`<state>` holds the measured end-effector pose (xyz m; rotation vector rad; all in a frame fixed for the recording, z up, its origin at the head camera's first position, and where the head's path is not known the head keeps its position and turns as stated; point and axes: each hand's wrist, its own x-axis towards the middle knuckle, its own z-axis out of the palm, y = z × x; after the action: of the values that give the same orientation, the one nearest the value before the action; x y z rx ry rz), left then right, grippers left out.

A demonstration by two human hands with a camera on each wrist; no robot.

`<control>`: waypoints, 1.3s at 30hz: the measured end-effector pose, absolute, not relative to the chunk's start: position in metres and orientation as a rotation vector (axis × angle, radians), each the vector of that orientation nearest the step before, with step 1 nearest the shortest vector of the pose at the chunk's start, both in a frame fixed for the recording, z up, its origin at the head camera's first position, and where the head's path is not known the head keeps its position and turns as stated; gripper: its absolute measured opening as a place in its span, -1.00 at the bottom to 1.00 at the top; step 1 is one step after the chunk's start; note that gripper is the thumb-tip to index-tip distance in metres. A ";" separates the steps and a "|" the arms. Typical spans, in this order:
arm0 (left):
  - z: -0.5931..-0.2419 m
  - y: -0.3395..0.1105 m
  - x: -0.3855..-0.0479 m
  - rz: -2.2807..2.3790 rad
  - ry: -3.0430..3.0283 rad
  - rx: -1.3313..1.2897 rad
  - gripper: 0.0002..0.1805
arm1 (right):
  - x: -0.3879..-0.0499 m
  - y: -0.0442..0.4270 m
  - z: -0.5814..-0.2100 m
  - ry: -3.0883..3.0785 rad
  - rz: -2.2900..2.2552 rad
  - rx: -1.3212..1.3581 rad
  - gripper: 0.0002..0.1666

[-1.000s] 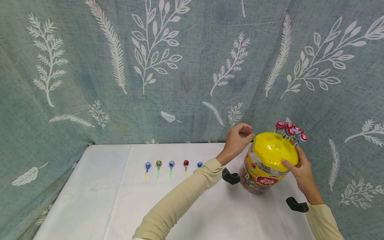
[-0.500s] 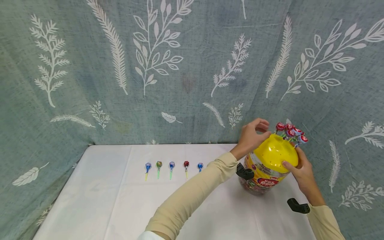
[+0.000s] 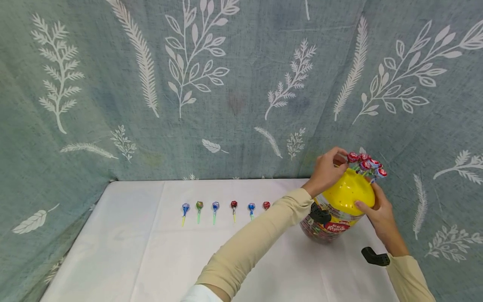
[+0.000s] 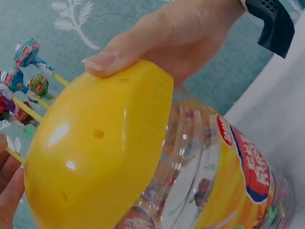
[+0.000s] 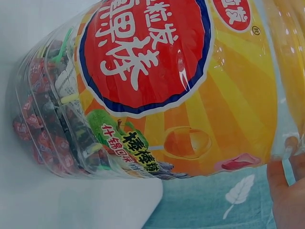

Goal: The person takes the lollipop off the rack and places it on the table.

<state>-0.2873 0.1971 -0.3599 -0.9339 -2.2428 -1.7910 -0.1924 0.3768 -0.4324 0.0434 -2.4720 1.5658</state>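
Observation:
A big clear candy jar (image 3: 320,235) with a domed yellow lid (image 3: 347,195) stands tilted on the table. Several lollipops (image 3: 365,165) stick out of holes at the lid's far right. My left hand (image 3: 328,172) reaches over the lid; in the left wrist view its fingertips (image 4: 16,183) pinch the yellow stick of the nearest lollipop, close to the lid. With my right hand (image 3: 379,212) I grip the jar by its lid, thumb on the yellow dome; other fingers lie at the neck, partly hidden. Through the jar's wall, many wrapped lollipops (image 5: 45,138) show.
Left of the jar, several lollipops (image 3: 215,206) lie in a spaced row on the white-covered table (image 3: 151,260); my left sleeve (image 3: 260,230) passes in front of the row's right end. A patterned grey-green curtain (image 3: 234,105) hangs behind the table.
My left hand has moved right across the lid to the lollipops standing in it, and its fingers now pinch one. The right hand and jar have stayed nearly still.

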 end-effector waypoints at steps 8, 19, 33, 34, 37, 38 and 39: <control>-0.357 0.197 -0.287 -1.734 -2.236 -0.889 -0.77 | -0.195 0.369 -0.432 -2.459 1.589 0.090 -0.13; -0.339 0.189 -0.285 -1.660 -2.021 -0.854 -0.69 | -0.197 0.370 -0.428 -2.431 1.586 0.108 -0.14; -0.349 0.155 -0.273 -1.969 -2.122 -0.750 -0.56 | -0.192 0.372 -0.430 -2.427 1.599 0.110 -0.14; -0.350 0.152 -0.273 -1.953 -2.129 -0.745 -0.56 | -0.192 0.372 -0.430 -2.425 1.600 0.110 -0.14; -0.354 0.144 -0.271 -1.930 -2.148 -0.747 -0.55 | -0.191 0.374 -0.432 -2.430 1.584 0.105 -0.13; -0.356 0.141 -0.271 -1.925 -2.153 -0.750 -0.54 | -0.192 0.374 -0.432 -2.436 1.575 0.103 -0.13; -0.357 0.138 -0.270 -1.925 -2.158 -0.750 -0.52 | -0.191 0.375 -0.433 -2.438 1.570 0.104 -0.13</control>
<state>-0.2702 0.1379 -0.3573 -0.7497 -2.1583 -1.9249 -0.1914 0.3749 -0.4327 0.1044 -2.4384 1.5704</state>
